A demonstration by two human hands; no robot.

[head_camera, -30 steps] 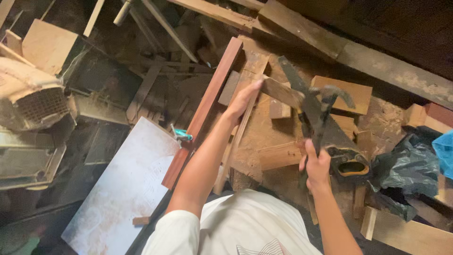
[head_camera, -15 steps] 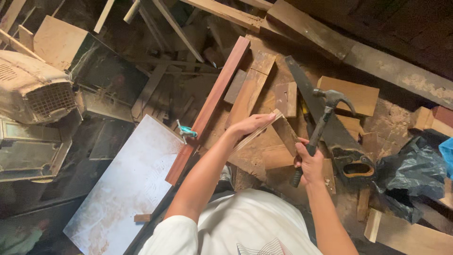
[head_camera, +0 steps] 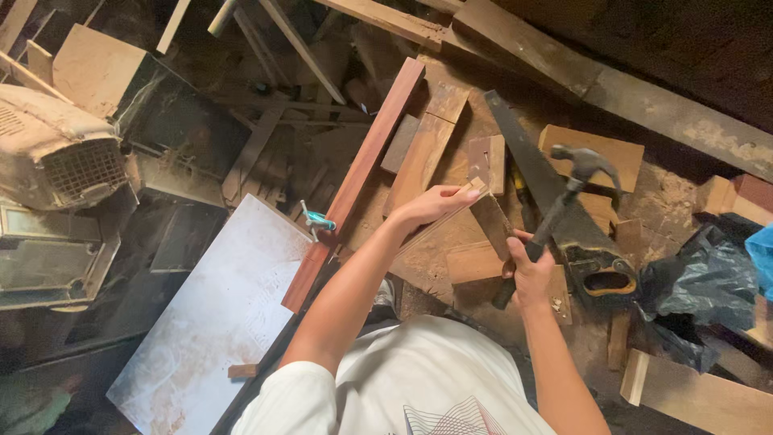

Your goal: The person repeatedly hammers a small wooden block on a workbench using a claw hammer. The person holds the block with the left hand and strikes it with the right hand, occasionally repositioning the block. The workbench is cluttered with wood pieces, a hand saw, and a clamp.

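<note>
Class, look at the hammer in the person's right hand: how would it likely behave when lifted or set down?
The hammer probably feels head-heavy: its metal head sits far from the right hand. It looks stiff. Set down, it would likely lie flat rather than roll.

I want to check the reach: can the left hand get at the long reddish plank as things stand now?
Probably yes. The left hand holds a thin wood strip, but the reddish plank lies uncovered just to its left, with nothing between them.
</note>
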